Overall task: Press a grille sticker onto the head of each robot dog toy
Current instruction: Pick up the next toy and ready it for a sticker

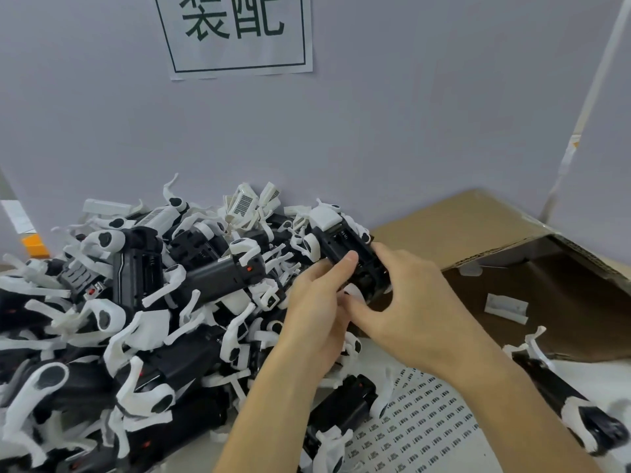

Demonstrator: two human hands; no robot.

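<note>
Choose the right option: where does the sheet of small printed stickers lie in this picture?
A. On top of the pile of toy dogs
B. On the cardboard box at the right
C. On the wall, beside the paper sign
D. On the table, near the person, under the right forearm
D: the sticker sheet lies flat on the table in the near foreground, partly under the right forearm, below both hands holding a toy dog.

sticker sheet [415,426] print too small to read, wall sign [235,32] cropped at top
</note>
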